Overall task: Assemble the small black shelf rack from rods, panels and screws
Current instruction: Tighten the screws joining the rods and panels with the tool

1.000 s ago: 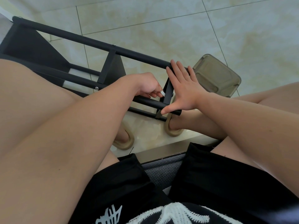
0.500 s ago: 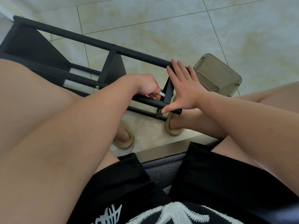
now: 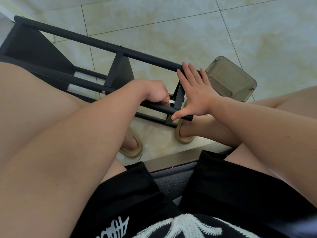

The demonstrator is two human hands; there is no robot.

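Note:
The black shelf rack (image 3: 96,42) lies on its side on the tiled floor, its rods running from upper left to centre. My left hand (image 3: 154,91) is curled over the near rod and pinches a small silver hex key (image 3: 171,102) pointed at the end panel (image 3: 179,96). My right hand (image 3: 195,90) is spread flat against the outer face of that end panel, fingers reaching the far rod and thumb on the near rod's tip. A silver screw head (image 3: 103,92) shows on the near rod by the middle panel.
A translucent brown plastic box (image 3: 229,78) sits on the floor just right of the rack's end. My feet in tan slippers (image 3: 184,138) rest below the rack. My bare knees flank the work area at left and right.
My left hand has shifted slightly toward the end panel with the hex key. My right hand stays flat on the panel.

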